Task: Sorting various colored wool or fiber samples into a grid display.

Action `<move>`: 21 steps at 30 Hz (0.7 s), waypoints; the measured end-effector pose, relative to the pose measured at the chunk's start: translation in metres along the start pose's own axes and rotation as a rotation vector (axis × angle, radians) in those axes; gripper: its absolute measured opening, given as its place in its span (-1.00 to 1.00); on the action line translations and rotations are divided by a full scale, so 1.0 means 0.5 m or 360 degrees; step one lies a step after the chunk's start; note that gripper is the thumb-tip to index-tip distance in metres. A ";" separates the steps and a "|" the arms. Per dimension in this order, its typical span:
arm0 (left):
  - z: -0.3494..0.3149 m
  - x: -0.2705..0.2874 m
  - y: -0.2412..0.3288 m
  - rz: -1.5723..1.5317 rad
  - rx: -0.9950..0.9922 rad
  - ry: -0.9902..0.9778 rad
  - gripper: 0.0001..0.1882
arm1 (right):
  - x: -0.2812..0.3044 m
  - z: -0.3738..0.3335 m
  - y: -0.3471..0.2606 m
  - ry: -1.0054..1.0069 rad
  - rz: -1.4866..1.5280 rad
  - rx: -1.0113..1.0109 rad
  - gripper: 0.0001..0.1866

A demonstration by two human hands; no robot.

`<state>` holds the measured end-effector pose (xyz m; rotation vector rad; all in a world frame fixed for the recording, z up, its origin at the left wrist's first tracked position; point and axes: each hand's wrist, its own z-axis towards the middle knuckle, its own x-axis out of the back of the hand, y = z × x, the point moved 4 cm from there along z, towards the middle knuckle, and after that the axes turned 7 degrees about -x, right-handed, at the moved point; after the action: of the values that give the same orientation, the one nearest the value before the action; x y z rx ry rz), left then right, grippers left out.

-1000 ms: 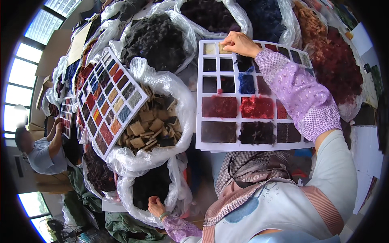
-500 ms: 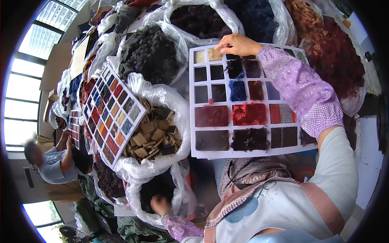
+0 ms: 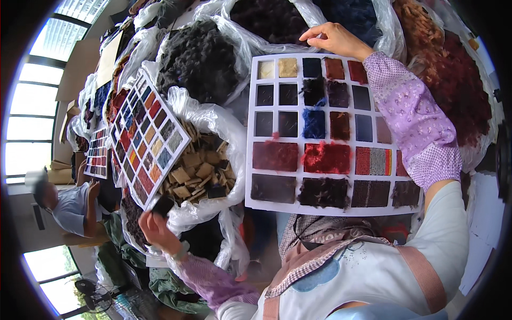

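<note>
A white sample board [image 3: 333, 136] with a grid of coloured fibre and carpet squares lies in front of me. Just past its far edge is my right hand [image 3: 337, 40], fingers loosely stretched, holding nothing. My left hand [image 3: 161, 233] is raised over the bags at the left, with a small dark carpet square [image 3: 163, 205] pinched in its fingertips. Beneath that wrist is a plastic-lined bag of black material [image 3: 205, 237]. Beyond it, another bag holds many beige carpet squares [image 3: 200, 173]; a second sample board [image 3: 146, 141] leans on its left side.
Plastic-lined bags crowd the far side: dark grey fibre [image 3: 197, 61], dark purple-black fibre [image 3: 266, 21], navy fibre [image 3: 346, 18] and rust-red fibre [image 3: 453, 85]. At the left a co-worker [image 3: 72, 205] works near another sample board [image 3: 97, 153]. A fan [image 3: 92, 294] stands at lower left.
My right hand has let go of the beige square at the board's far edge and lifted away. My left hand has risen leftward out of the black bag with a dark carpet square.
</note>
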<state>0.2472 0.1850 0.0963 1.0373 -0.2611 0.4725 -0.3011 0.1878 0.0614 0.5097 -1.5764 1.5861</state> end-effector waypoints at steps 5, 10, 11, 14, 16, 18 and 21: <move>0.178 -0.477 0.158 -0.0278 -0.0558 -0.0845 -0.80 | -0.018 0.002 -0.038 -0.0112 -0.0178 0.0122 -0.78; 0.188 -0.741 0.175 -0.0073 -0.0712 -0.1390 -0.83 | -0.009 0.006 -0.029 -0.0119 -0.0151 0.0066 -0.78; 0.187 -0.767 0.170 -0.0007 -0.0826 -0.1454 -0.84 | 0.000 0.013 -0.019 -0.0127 -0.0190 0.0044 -0.78; 0.196 -0.793 0.159 -0.0037 -0.0772 -0.1631 -0.84 | 0.006 0.054 0.021 -0.0143 -0.0203 -0.0005 -0.77; 0.199 -0.785 0.143 -0.0100 -0.0621 -0.1665 -0.83 | -0.008 0.098 0.031 -0.0153 -0.0093 -0.0029 -0.75; 0.170 -0.791 0.152 -0.0150 -0.0851 -0.1558 -0.83 | -0.024 0.145 0.048 -0.0120 -0.0204 -0.0048 -0.76; 0.121 -0.765 0.146 -0.0083 -0.1196 -0.1505 -0.64 | -0.088 0.234 0.089 0.0010 -0.0392 -0.0130 -0.77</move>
<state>-0.1209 0.0669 0.0194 0.4500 -1.1519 -0.2098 -0.3403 0.0696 0.0152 0.6278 -1.5038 1.3320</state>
